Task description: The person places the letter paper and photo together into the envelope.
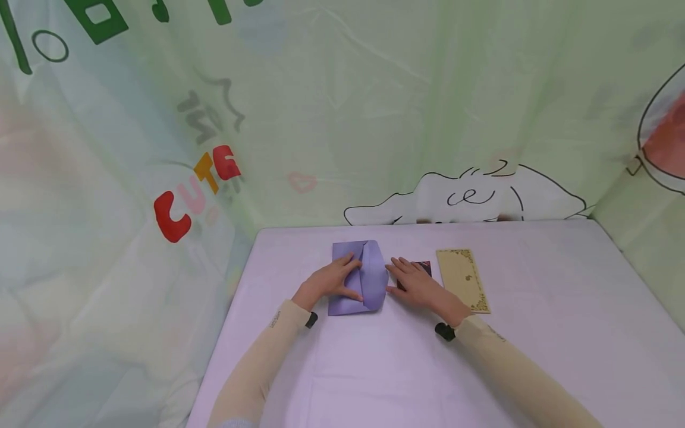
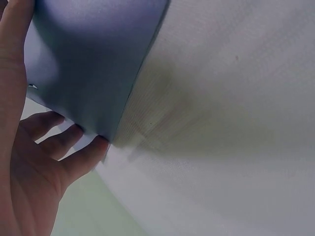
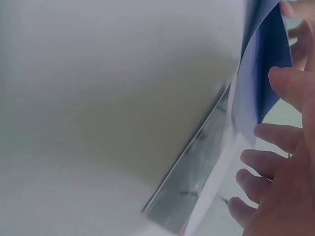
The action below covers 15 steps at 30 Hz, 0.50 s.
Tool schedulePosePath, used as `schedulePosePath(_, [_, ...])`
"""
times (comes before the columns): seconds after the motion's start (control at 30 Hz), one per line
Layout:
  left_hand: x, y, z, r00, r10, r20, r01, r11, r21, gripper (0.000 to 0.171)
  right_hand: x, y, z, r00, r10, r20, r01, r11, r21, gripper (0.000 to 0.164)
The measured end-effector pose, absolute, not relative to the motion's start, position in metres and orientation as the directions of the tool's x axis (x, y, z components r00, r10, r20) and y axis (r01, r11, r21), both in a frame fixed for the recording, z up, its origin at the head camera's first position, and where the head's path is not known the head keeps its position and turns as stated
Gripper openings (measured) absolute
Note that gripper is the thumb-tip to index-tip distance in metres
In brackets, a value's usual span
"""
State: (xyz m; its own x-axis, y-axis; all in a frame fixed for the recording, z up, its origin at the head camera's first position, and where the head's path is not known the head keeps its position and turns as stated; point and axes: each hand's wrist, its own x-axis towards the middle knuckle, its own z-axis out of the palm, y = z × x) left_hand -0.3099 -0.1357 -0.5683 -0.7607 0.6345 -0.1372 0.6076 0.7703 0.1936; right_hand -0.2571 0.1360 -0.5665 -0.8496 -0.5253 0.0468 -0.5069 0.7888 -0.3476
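A purple paper envelope [image 1: 345, 306] lies on the table with its flap [image 1: 374, 276] along the right side, lifted a little in the right wrist view. My left hand [image 1: 334, 278] rests across the envelope, thumb and fingers spread toward the flap's fold. In the left wrist view, fingertips of the left hand [image 2: 44, 152] reach the edge of the envelope [image 2: 103, 54]. My right hand [image 1: 417, 285] is at the flap's outer edge, its fingers extended and apart. Partly hidden under it is a dark card with reddish print [image 1: 425, 267], also seen in the right wrist view.
A gold rectangular card or packet with an ornate border [image 1: 462, 279] lies right of the dark card. All of it sits on a table with a pale lilac cover [image 1: 374, 368]. A printed curtain [image 1: 342, 119] hangs behind and at both sides.
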Motion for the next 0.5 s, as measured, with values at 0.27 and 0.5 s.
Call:
schedulePosePath(0.27, [-0.31, -0.137, -0.566, -0.751, 0.648, -0.125, 0.616, 0.756, 0.222, 0.089, -0.263, 0.163, -0.575, -0.893, -0.45, 0.028, -0.427, 0.825, -0.369, 0.067])
schedulePosePath(0.5, [-0.309, -0.136, -0.567, -0.758, 0.639, -0.136, 0.602, 0.764, 0.232, 0.089, -0.264, 0.188, -0.573, -0.919, -0.395, -0.014, -0.365, 0.861, -0.354, 0.07])
